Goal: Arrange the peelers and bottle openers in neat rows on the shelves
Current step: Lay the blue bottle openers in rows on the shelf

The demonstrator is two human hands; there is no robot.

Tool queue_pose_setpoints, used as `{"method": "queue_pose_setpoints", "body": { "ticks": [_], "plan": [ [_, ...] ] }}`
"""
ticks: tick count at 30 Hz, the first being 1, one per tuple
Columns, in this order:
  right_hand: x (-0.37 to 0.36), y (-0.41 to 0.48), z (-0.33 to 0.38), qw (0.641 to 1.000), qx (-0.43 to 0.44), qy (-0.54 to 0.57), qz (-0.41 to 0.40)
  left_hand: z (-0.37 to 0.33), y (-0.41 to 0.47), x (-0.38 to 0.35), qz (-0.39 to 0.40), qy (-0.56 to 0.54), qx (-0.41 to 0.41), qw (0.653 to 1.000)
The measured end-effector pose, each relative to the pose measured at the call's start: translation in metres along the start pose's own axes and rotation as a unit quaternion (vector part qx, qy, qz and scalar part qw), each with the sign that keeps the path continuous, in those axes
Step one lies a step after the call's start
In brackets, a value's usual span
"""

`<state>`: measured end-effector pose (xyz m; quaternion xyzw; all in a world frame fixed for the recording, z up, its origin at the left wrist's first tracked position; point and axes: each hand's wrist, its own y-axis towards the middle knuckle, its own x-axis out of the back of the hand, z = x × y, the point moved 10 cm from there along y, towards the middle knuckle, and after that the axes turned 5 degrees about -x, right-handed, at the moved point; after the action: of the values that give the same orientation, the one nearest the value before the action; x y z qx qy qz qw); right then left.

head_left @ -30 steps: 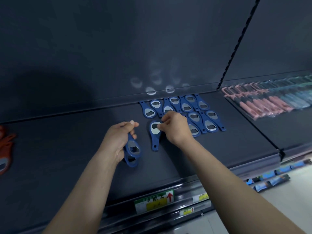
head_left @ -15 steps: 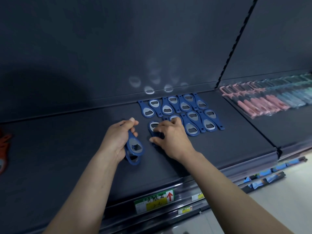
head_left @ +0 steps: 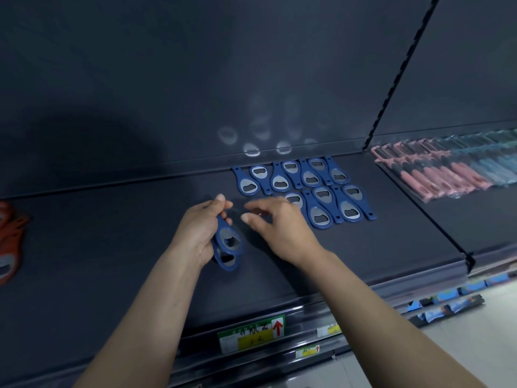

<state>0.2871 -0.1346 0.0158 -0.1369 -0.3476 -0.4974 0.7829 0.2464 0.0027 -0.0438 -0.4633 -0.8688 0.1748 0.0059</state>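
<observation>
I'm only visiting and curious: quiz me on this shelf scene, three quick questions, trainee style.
1. True or false: the right hand holds the stack of blue openers.
2. What lies on the neighbouring shelf to the right? A) pink and blue peelers B) spoons C) cups
3. Fill in: the arrow on the price label is ____.
Key: 1 false, the left hand holds it; 2 A; 3 red.

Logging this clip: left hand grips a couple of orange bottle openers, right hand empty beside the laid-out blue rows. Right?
Not quite. In the head view the bottle openers gripped by the left hand are blue, not orange; orange ones lie at the shelf's far left. The right hand is empty beside the laid-out blue rows.
</observation>
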Motion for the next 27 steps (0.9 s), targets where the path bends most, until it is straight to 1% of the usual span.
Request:
{"method": "queue_pose_setpoints", "body": {
  "ticks": [2,3,5,8,9,11,13,14,17,19,23,27],
  "plan": [
    [-0.013,-0.003,0.005,0.993,-0.038,0.093,0.061,-0.002,0.001,-0.002,-0.009,-0.012,-0.009,1.0],
    [-0.02,-0.004,0.007,0.99,-0.047,0.109,0.082,-0.004,0.002,-0.002,-0.014,-0.016,-0.017,1.0],
    [-0.028,-0.005,0.01,0.987,-0.053,0.117,0.096,-0.007,0.002,-0.001,-0.026,-0.015,-0.033,0.999],
    [-0.031,-0.002,0.006,0.976,-0.089,0.173,0.101,-0.007,0.002,0.005,-0.04,-0.021,-0.035,0.998],
    [-0.031,0.0,0.004,0.973,-0.099,0.183,0.098,-0.008,0.001,0.008,-0.042,-0.033,-0.031,0.998],
    [-0.026,0.004,0.0,0.975,-0.111,0.177,0.076,-0.012,0.002,0.017,-0.049,-0.096,-0.028,0.994],
    [-0.019,0.008,-0.006,0.976,-0.127,0.171,0.045,-0.02,0.003,0.029,-0.063,-0.152,-0.042,0.986],
    [-0.016,0.011,-0.01,0.976,-0.134,0.171,0.029,-0.025,0.004,0.035,-0.066,-0.161,-0.056,0.983],
    [-0.008,0.015,-0.018,0.971,-0.154,0.181,-0.011,-0.039,0.005,0.044,-0.06,-0.142,-0.102,0.983],
    [-0.004,0.018,-0.02,0.969,-0.16,0.188,-0.031,-0.045,0.007,0.043,-0.046,-0.133,-0.114,0.984],
    [0.001,0.022,-0.021,0.967,-0.159,0.194,-0.052,-0.046,0.015,0.04,-0.015,-0.106,-0.114,0.988],
    [0.001,0.023,-0.023,0.966,-0.164,0.194,-0.055,-0.035,0.022,0.036,0.023,-0.108,-0.082,0.99]
  ]
}}
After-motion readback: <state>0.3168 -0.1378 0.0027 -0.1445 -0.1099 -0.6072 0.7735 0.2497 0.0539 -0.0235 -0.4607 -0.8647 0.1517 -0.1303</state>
